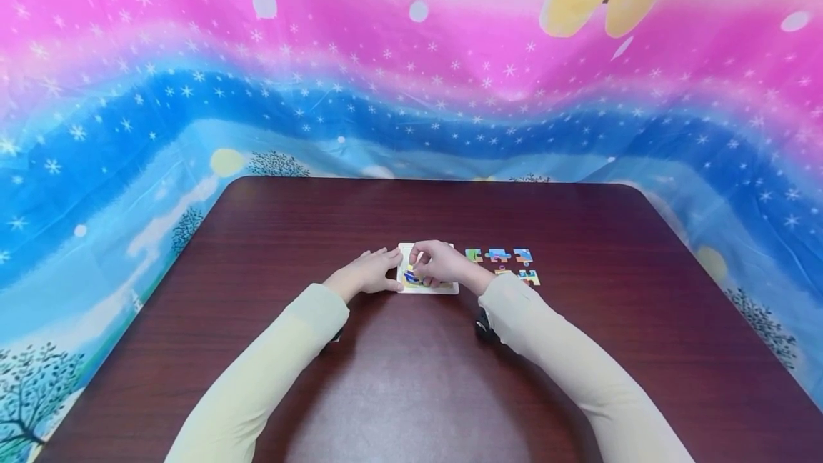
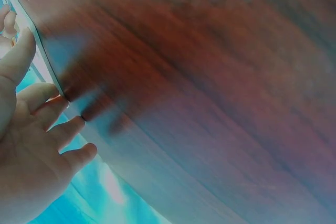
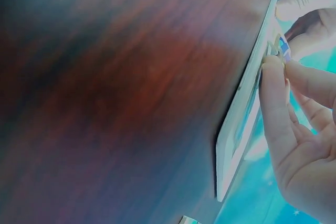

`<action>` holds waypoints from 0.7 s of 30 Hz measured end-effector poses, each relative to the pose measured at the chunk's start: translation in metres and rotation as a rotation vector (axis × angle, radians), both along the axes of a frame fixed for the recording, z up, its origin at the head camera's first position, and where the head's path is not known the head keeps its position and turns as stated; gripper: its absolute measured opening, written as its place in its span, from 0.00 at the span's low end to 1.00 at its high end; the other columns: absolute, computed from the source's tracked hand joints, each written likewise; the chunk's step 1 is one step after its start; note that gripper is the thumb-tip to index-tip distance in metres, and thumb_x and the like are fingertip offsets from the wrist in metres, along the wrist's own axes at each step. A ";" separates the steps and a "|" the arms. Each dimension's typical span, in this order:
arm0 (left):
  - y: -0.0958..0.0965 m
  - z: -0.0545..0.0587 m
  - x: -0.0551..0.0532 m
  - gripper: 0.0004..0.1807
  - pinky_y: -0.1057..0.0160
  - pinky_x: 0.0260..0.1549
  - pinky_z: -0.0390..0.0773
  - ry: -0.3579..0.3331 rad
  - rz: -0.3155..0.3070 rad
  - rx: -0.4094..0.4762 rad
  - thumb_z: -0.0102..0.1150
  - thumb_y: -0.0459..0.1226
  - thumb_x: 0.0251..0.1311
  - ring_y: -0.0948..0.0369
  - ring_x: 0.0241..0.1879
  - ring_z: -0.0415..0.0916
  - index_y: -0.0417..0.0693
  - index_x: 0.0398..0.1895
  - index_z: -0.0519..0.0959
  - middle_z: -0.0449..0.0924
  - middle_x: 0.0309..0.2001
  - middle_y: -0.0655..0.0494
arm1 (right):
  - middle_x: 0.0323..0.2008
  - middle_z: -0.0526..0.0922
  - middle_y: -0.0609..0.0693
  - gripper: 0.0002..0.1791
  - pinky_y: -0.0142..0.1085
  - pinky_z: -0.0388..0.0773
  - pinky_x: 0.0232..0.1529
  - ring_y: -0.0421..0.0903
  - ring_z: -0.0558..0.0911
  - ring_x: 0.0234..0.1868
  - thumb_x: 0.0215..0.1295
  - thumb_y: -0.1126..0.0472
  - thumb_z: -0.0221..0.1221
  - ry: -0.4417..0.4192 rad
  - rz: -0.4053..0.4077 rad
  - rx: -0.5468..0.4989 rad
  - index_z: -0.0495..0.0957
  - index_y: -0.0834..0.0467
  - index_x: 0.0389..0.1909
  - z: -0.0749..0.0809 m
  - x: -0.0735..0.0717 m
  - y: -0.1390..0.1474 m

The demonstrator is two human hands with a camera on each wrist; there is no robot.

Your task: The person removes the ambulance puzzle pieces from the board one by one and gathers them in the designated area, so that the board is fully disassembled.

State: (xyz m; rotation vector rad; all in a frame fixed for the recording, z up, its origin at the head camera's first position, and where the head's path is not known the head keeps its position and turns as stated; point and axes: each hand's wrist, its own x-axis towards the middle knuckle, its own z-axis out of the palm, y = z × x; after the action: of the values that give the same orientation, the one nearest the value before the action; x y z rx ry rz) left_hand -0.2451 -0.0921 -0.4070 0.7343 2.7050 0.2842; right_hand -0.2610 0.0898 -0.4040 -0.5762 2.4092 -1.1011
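A white-rimmed puzzle board point(image 1: 429, 291) lies on the dark wooden table in front of me. My left hand point(image 1: 368, 272) rests at its left edge, fingers spread and fairly straight, with the thumb at the near corner. Over the board's left half, my right hand point(image 1: 444, 263) pinches a small blue and yellow puzzle piece point(image 3: 284, 47) between thumb and fingertips. In the right wrist view the piece stands tilted close against the board's face. The right hand covers much of the board's picture.
Several loose jigsaw pieces point(image 1: 498, 255) lie in two rows right of the board, partly behind my right wrist. The wooden table point(image 1: 411, 213) reaches back to a colourful hanging cloth point(image 1: 411, 91) with snowflakes and trees.
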 end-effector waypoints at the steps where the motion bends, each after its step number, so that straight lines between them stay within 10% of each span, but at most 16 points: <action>1: 0.000 0.000 0.000 0.38 0.45 0.62 0.48 -0.002 0.002 0.001 0.57 0.50 0.59 0.47 0.67 0.48 0.41 0.68 0.58 0.53 0.69 0.47 | 0.26 0.77 0.54 0.06 0.37 0.78 0.21 0.48 0.78 0.18 0.59 0.72 0.55 -0.004 -0.002 0.001 0.73 0.61 0.36 0.000 0.000 0.000; 21: 0.001 0.004 0.002 0.38 0.46 0.62 0.48 -0.009 0.007 -0.001 0.57 0.49 0.59 0.47 0.67 0.47 0.40 0.68 0.59 0.53 0.69 0.48 | 0.27 0.77 0.59 0.05 0.39 0.79 0.22 0.48 0.78 0.19 0.62 0.70 0.57 -0.155 -0.036 -0.149 0.72 0.62 0.38 0.006 0.001 0.027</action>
State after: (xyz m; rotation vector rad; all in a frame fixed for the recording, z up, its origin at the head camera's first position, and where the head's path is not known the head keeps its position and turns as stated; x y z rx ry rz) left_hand -0.2428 -0.0913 -0.4031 0.7212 2.6993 0.2872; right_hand -0.2605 0.1172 -0.3980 -0.4778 2.2264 -1.2987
